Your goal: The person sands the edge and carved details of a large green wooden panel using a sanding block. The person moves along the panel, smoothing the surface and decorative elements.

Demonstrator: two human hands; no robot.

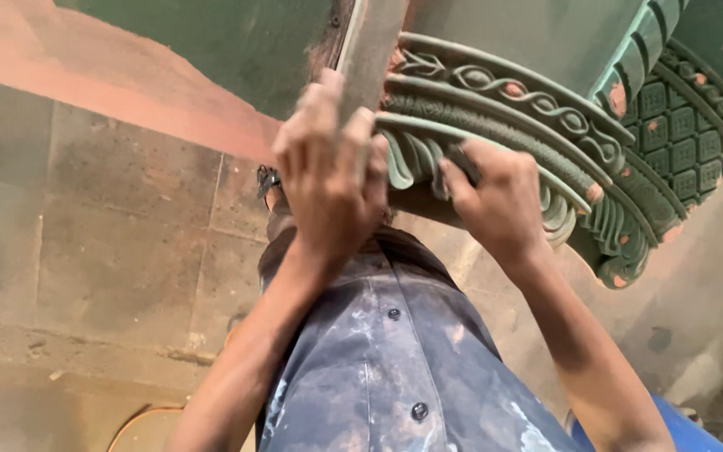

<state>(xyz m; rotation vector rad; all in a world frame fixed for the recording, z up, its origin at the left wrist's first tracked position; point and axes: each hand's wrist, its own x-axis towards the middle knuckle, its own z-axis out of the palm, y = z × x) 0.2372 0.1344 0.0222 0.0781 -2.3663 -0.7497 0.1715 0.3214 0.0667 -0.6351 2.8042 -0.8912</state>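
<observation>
Left hand (328,167) grips the near corner of the green carved moulding (529,125), fingers clenched around its edge. Right hand (495,197) presses a small dark pad (464,159) against the scalloped trim, just beside the left. Paint-stained shirt (395,351) below.

The left hand (328,172) grips the edge of a green carved wooden moulding (537,125) with pink worn spots; the right hand (495,197) presses its fluted lower band, above a stone-tiled floor (119,243).
</observation>
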